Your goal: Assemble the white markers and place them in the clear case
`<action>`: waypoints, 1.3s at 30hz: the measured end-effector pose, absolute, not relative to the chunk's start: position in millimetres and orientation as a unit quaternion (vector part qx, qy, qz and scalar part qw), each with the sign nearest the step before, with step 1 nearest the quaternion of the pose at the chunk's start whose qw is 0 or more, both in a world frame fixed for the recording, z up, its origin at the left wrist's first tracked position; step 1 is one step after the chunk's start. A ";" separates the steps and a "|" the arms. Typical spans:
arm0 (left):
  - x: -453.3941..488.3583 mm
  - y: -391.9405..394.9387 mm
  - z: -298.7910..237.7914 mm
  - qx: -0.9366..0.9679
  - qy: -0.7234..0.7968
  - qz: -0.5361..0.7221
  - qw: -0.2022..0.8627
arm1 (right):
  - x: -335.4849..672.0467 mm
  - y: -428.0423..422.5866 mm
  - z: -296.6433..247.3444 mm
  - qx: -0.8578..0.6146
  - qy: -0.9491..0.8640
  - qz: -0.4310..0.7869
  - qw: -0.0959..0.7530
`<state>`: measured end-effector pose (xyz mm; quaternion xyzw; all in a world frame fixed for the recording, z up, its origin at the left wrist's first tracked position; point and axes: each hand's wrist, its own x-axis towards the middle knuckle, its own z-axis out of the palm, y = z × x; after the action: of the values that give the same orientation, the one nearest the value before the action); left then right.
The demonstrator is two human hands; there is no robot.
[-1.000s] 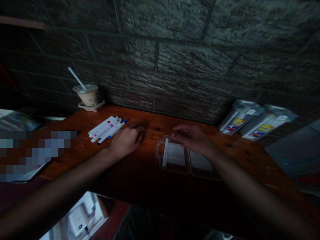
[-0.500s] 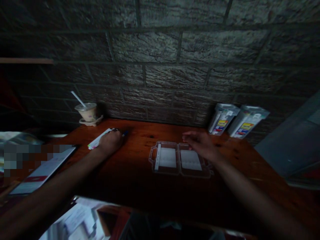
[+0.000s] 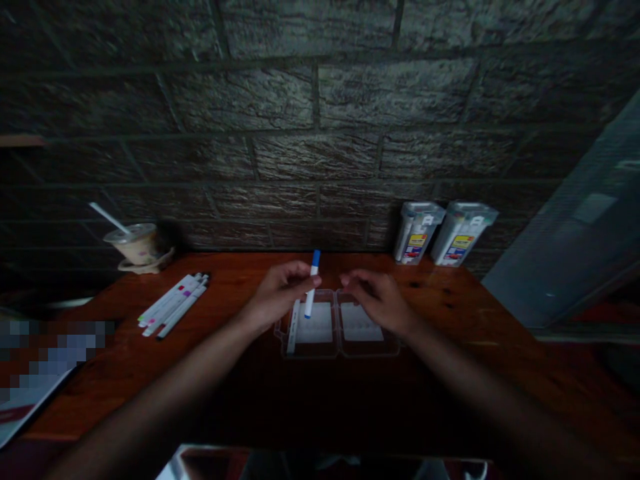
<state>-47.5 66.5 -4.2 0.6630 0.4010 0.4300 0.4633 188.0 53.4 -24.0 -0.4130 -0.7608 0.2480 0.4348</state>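
Head view is showing the left hand point(image 3: 279, 293) clenching its grip on a blue-capped marker point(image 3: 311, 301). It is pinching the white barrel between thumb and fingertips and holding it nearly upright, cap up. The marker is hanging just above the left half of a clear case point(image 3: 320, 350), which is lying open and flat in the middle of the bench point(image 3: 235, 293). The right hand point(image 3: 379, 301) is hovering palm down over the right half of the case with its grip released and its fingers loosely bent. The dim light is hiding whether they are touching the plastic.

Near the left edge, several loose markers point(image 3: 173, 308) are lying side by side. A lidded cup point(image 3: 134, 244) with a straw is standing at the back left corner. Two sealed packs point(image 3: 417, 233) are leaning against the brick wall point(image 3: 320, 133) at the back right, well apart from both hands.

As I am judging it, the pinch is sitting high on a smooth barrel, so the marker could slip, drop onto the case and roll toward the front edge. The light open case is resting unanchored, so a press from the right hand could tip or slide it. The poor light is making the marker easy to misplace against the case.
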 end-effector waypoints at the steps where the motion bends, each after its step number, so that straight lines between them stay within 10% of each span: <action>1: -35.2 62.9 -6.6 0.626 0.377 0.444 0.519 | 184.9 49.6 -24.0 -0.395 -0.760 0.270 0.440; 39: -42.0 54.4 -19.6 0.473 0.202 0.532 0.672 | 181.2 49.1 -14.2 -0.405 -0.471 0.496 0.607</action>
<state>-42.0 54.4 -19.6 0.4733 0.2022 0.5320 0.6724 181.2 49.1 -14.2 -0.4050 -0.4711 0.4961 0.6065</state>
